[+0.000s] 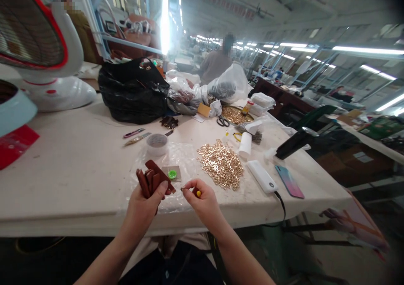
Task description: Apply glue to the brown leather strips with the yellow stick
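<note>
While the left hand (143,201) is closed around a fanned bunch of brown leather strips (151,179), thumb pressed over the lower ends, the strips stick up and away from the palm, held just above the near table edge; right hand (202,198) is pinched shut on a small tool with a yellow tip (198,193), fingertips curled in, a thin metal point showing toward the strips; tool type too small to tell; the two hands sit close together, not touching.

Just beyond the hands: a clear plastic sheet (179,156) lying flat on the white table (63,167); on it a small square card with a green cap (172,174); right of that a loose heap of gold rings (221,165), near the right hand but apart from it; a round white tub (157,143) behind the strips.

Further out: a white power bank (261,176) with a black cable running over the table edge; a phone (289,181) beside it; a white roll (245,144) upright behind the rings; pink snips (134,132) to the left; scissors (222,121) and a tray of more gold parts (235,114) further back; a black bag (132,91) and clear plastic bags (227,85) at the far side; a white and red fan (41,45) at far left; another person (217,62) seated beyond the table, back turned.
</note>
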`<action>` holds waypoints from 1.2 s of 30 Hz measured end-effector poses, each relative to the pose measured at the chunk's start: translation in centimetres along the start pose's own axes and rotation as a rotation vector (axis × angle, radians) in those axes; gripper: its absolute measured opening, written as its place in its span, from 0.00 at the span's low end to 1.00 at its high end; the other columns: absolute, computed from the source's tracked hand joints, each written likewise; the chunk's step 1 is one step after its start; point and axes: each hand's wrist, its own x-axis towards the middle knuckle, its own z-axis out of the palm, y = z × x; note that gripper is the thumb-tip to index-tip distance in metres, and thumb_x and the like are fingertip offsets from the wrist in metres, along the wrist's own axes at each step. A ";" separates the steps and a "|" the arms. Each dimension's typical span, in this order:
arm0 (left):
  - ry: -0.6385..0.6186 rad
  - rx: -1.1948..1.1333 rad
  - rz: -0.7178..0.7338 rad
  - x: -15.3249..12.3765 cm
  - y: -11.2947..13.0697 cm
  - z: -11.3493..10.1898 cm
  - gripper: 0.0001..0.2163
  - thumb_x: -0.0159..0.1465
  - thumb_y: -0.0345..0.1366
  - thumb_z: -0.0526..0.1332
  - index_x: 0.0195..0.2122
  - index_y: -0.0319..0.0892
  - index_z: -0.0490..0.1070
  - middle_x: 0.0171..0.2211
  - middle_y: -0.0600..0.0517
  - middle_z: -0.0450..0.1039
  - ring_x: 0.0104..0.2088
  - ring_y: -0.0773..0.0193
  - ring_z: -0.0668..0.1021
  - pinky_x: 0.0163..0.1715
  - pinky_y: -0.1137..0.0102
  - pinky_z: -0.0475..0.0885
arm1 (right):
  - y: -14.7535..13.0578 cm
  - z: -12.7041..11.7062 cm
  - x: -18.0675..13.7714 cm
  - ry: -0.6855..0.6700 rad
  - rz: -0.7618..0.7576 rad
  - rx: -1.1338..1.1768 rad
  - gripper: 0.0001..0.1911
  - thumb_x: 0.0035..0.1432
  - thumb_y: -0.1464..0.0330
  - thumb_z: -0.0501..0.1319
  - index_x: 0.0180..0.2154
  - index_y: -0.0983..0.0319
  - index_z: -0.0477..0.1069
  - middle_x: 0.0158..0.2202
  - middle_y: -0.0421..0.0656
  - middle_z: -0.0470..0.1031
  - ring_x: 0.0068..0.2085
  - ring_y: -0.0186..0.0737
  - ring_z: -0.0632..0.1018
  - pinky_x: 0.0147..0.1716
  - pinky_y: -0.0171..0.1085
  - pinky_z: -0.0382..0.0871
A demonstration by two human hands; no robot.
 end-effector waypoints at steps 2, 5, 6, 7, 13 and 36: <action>0.055 0.107 0.142 -0.5 0.4 0.1 0.13 0.54 0.46 0.62 0.30 0.40 0.68 0.27 0.51 0.73 0.29 0.61 0.75 0.28 0.70 0.69 | -0.3 1.0 -0.1 0.007 0.063 0.103 0.07 0.49 0.65 0.60 0.28 0.62 0.67 0.15 0.30 0.53 0.18 0.28 0.54 0.18 0.31 0.45; 0.196 0.287 0.346 -1.1 0.3 -0.1 0.09 0.56 0.41 0.61 0.27 0.42 0.66 0.23 0.55 0.69 0.25 0.64 0.73 0.25 0.71 0.67 | -0.6 2.4 0.0 0.033 0.133 0.295 0.09 0.46 0.63 0.63 0.28 0.62 0.67 0.16 0.30 0.56 0.19 0.27 0.55 0.18 0.31 0.46; 0.238 0.319 0.396 -1.2 0.1 -0.2 0.08 0.56 0.40 0.61 0.26 0.43 0.65 0.21 0.56 0.67 0.22 0.65 0.71 0.23 0.72 0.66 | -0.7 2.8 0.0 0.047 0.152 0.358 0.10 0.45 0.63 0.64 0.27 0.62 0.67 0.16 0.31 0.58 0.19 0.27 0.55 0.18 0.30 0.46; 0.259 0.326 0.441 -1.3 -0.2 -0.3 0.07 0.57 0.39 0.61 0.26 0.43 0.64 0.20 0.56 0.67 0.21 0.66 0.71 0.22 0.73 0.66 | -0.8 3.3 0.1 0.058 0.167 0.417 0.11 0.44 0.62 0.65 0.27 0.62 0.67 0.17 0.31 0.59 0.19 0.27 0.55 0.18 0.30 0.46; 0.062 0.230 0.680 -1.0 -1.5 -0.5 0.05 0.59 0.32 0.59 0.37 0.43 0.67 0.36 0.49 0.73 0.38 0.61 0.76 0.40 0.67 0.71 | -1.1 5.1 -0.3 0.089 0.236 0.662 0.15 0.40 0.60 0.68 0.27 0.62 0.69 0.17 0.31 0.59 0.17 0.25 0.53 0.16 0.31 0.42; -0.048 0.197 0.825 -1.3 -3.5 -1.4 0.14 0.56 0.24 0.60 0.41 0.47 0.66 0.39 0.51 0.73 0.41 0.59 0.76 0.40 0.64 0.73 | -0.6 5.4 -1.1 0.004 0.378 0.845 0.18 0.37 0.59 0.71 0.26 0.64 0.70 0.14 0.29 0.57 0.15 0.23 0.53 0.16 0.30 0.40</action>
